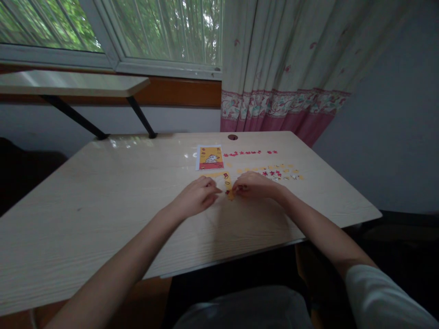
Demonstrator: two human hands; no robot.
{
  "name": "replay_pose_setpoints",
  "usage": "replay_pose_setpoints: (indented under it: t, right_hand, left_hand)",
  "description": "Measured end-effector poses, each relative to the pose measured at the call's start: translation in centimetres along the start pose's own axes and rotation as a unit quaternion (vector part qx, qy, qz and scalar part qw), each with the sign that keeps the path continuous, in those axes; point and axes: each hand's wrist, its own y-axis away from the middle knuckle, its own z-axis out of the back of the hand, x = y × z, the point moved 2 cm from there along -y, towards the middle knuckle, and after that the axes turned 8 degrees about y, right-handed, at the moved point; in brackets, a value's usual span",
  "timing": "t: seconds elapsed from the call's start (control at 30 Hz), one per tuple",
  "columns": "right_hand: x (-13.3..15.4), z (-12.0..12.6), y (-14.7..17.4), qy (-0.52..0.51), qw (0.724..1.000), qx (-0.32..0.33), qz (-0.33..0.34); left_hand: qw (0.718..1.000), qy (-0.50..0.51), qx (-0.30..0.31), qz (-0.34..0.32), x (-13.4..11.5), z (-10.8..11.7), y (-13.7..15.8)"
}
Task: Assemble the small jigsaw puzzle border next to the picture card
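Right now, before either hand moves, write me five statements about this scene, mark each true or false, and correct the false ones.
1. The card lies on the table. True.
2. The left hand is to the right of the yellow strip. False: it is to the left of it.
3. The right hand is beside the strip's near end. True.
4. The red row lies nearer the person than the strip. False: it lies farther away.
5. The curtain hangs to the left of the card. False: it hangs to the right.

smooth wood-grain tabletop [103, 219], faintly glossy; paper-like picture card [210, 157]; cloth curtain [288, 50]
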Motion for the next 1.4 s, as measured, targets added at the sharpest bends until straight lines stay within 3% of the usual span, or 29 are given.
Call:
replay_pose_setpoints:
  t: [0.33,0.6,0.77,0.97,1.23,1.4]
  right_hand:
    - [0.3,-1.3,-0.6,-0.017,0.998,-0.034,0.042]
    - [-0.3,-1.6,-0.7,-0.038,0.999,-0.009,0.017]
    - [-1.2,0.1,-0.2,-0.024,0.999,0.011,-0.026]
    - [-1.9,1.2,0.9,-0.052,0.992,0.080,-0.083]
    - [-0.3,1.4,1.1,-0.078,0.976,0.175,-0.108]
    - [-0.4,1.2,1.2,-0.088,0.974,0.182,-0.102]
  left_hand:
    - [0.994,-0.074,-0.039,0.072,4.0,2.5,1.5]
    - [0.994,-0.061,-0.044,0.077,4.2,2.6,1.5]
    - [0.993,-0.080,-0.040,0.080,4.4,2.8,1.7]
    - [0.993,-0.086,-0.042,0.075,4.4,3.0,1.7]
    - [0.992,-0.080,-0.045,0.081,4.4,3.1,1.7]
    - [0.992,-0.083,-0.047,0.084,4.4,3.1,1.8]
